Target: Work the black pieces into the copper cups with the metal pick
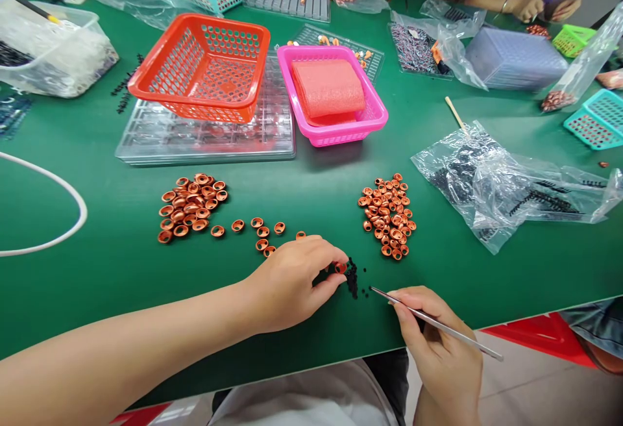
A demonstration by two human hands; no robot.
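Between thumb and forefinger, my left hand (296,276) pinches a small copper-coloured cup-like shell with a hole (341,268). Just right of those fingertips lies a little heap of tiny black pieces (352,280), with a few strays around it. My right hand (440,341) grips slim metal tweezers (438,323), whose tip points left at a single black piece on the table. Beyond my left hand are several loose copper shells (262,244) and a larger pile of them (192,205). Another pile of copper pieces (388,215) sits ahead of my right hand.
An orange basket (195,104) stands on stacked clear trays (209,147). Beside it is a pink basket (335,134) holding folded foam (328,88). Plastic bags with black parts (491,179) lie to the right. A white cable (73,199) loops in at left. Other people's hands (528,8) are across the table.
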